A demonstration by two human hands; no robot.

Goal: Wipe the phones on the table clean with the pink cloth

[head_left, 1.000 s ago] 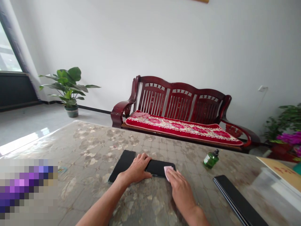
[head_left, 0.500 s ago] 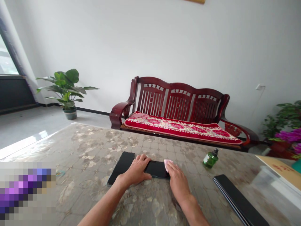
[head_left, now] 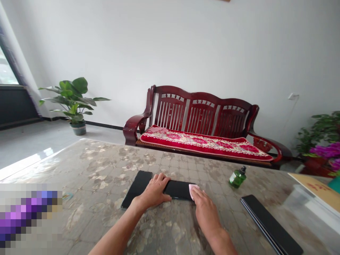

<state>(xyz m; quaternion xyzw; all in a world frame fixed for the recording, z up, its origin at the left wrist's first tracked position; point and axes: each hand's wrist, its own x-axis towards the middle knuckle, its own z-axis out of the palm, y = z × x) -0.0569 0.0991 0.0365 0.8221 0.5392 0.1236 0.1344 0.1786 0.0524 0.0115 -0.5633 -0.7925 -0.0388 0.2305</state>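
A black phone (head_left: 178,190) lies flat, its long side running left to right. My left hand (head_left: 156,190) grips its left end between thumb and fingers. Under the fingertips of my right hand (head_left: 205,209) is a pink cloth (head_left: 194,190), pressed on the phone's right end. Left of my left hand lies a larger black tablet-like slab (head_left: 136,187), partly covered by that hand and wrist.
On the patterned table (head_left: 101,170) stand a green pump bottle (head_left: 237,177) and, nearer on the right, a long black case (head_left: 271,223). A clear plastic box (head_left: 302,205) is at the right edge. Beyond is a red wooden bench (head_left: 202,117).
My right hand and the pink cloth have moved slightly right and nearer to me, to the phone's right end. My left hand has stayed on the phone.
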